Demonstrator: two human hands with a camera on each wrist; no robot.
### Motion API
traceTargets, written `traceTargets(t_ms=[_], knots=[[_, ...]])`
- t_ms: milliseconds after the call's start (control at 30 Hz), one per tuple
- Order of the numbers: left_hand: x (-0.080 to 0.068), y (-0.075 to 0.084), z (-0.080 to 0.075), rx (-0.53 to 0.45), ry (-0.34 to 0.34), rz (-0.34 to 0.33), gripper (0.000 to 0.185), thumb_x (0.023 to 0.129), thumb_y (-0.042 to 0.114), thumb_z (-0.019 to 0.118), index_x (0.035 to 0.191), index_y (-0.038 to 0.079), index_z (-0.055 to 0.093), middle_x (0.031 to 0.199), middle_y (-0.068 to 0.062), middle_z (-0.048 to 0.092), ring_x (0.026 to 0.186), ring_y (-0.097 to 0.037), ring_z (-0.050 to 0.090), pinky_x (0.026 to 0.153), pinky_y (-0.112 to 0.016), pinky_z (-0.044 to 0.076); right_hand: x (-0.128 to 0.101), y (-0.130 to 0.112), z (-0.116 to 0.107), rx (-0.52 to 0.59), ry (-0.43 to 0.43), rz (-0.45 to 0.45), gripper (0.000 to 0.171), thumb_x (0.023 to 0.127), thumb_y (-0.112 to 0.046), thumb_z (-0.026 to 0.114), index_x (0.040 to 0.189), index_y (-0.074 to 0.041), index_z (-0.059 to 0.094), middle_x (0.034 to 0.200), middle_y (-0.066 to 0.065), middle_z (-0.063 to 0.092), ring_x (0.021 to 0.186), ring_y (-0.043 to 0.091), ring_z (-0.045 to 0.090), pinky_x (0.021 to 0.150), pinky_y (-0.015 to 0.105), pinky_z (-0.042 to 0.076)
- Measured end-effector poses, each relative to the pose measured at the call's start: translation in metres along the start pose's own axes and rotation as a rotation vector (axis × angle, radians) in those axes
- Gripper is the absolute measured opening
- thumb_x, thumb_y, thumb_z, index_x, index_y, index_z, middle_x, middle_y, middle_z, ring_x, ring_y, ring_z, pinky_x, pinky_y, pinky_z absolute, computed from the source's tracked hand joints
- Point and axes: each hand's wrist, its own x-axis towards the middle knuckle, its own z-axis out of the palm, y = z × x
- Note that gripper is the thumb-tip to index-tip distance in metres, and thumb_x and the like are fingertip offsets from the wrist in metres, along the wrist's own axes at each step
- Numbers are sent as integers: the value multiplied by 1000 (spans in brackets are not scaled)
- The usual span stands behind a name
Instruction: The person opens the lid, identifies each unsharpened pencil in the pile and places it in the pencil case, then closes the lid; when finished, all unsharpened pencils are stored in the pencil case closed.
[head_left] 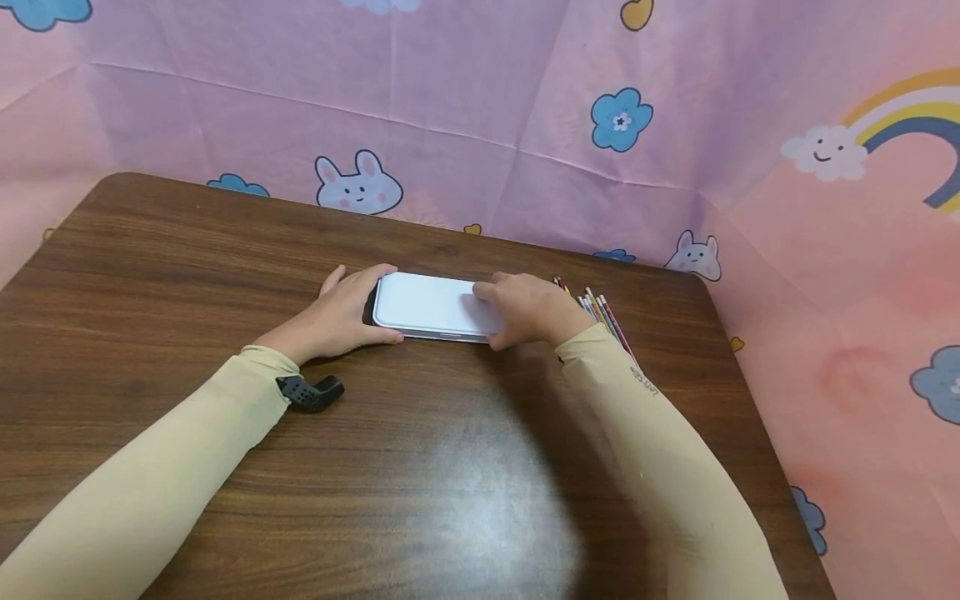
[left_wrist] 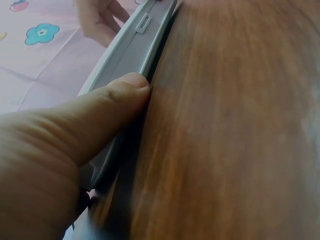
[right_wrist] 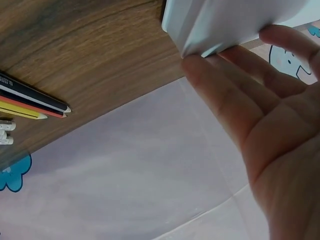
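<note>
A white, flat, rectangular pencil case with rounded corners lies on the table, lid up. My left hand grips its left end, thumb along the near side and fingers behind. In the left wrist view that thumb presses the lower edge of the case's side, where a small latch shows. Around the right end is my right hand, thumb at the near edge and one finger over the lid. The right wrist view shows its fingers bent against the case's end.
Several pencils lie in a loose bunch just right of the right hand, partly hidden by the sleeve. A brown wooden table bears everything. Pink patterned cloth hangs behind and beside it. A black strap sticks out at the left wrist.
</note>
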Motion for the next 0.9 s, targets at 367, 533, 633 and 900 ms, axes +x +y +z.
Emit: traceTargets(t_ms=[367,533,633,900], knots=[[0,1,-2,6,-2,-1,102,86,44,84,159,2,29,160,-22,39,149,-39,34,123,-64,0,4,-3,-5,-11,-51,20,61,76,-33,84,126,-11,57,112,9,61,93,26,64,83,41,56],[0,1,-2,11,-6,-11,102,86,46,84,160,3,28,161,-22,38,150,-38,33,123,-64,0,6,-4,-7,-3,-66,17,57,77,-29,83,123,-10,56,111,9,62,93,26,64,84,40,55],[1,0,-2,13,-9,-15,102,86,46,83,160,3,27,161,-22,38,150,-38,32,124,-64,0,6,-4,-7,-5,-73,10,55,77,-28,83,121,-10,56,111,9,62,93,25,63,84,40,55],[1,-1,-1,13,-7,-14,103,86,44,84,161,4,26,161,-21,38,150,-37,32,124,-62,0,7,-2,-11,19,-82,27,55,76,-28,81,121,-12,56,110,6,63,93,24,62,81,39,54]])
